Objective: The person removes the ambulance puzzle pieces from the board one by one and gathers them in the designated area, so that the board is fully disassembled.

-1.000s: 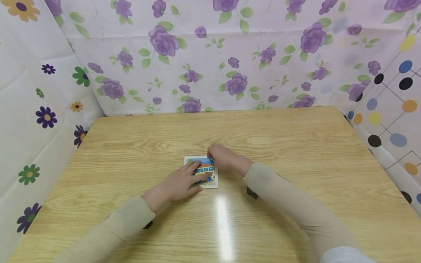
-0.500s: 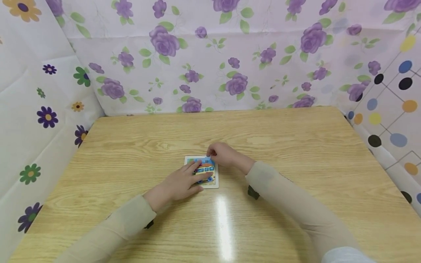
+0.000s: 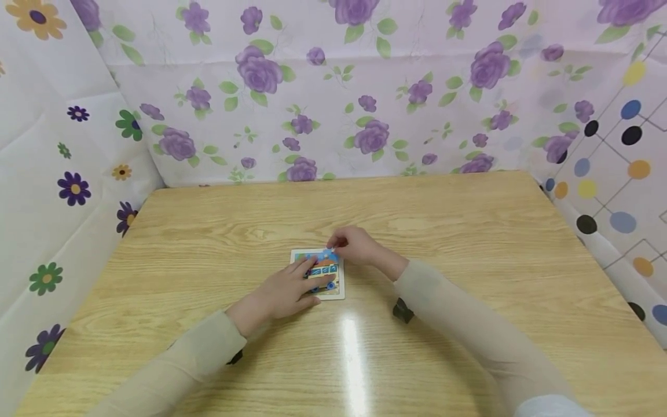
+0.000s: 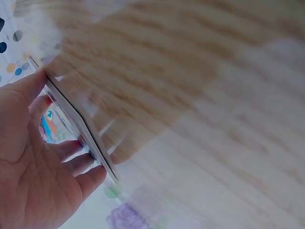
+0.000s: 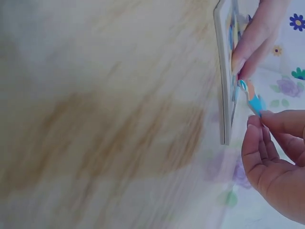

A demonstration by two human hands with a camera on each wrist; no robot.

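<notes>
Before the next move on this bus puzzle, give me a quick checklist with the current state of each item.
1. Right hand has a grip: ok, fingertips pinch a blue-and-orange piece.
2. Left hand is on the puzzle board: ok, fingers spread across the bus picture.
3. Board lies flat on the table: ok.
4. Piece is seated flush: not ok, it tilts up from the board in the right wrist view.
5. Spot under the piece is free: cannot tell, hidden in these views.
</notes>
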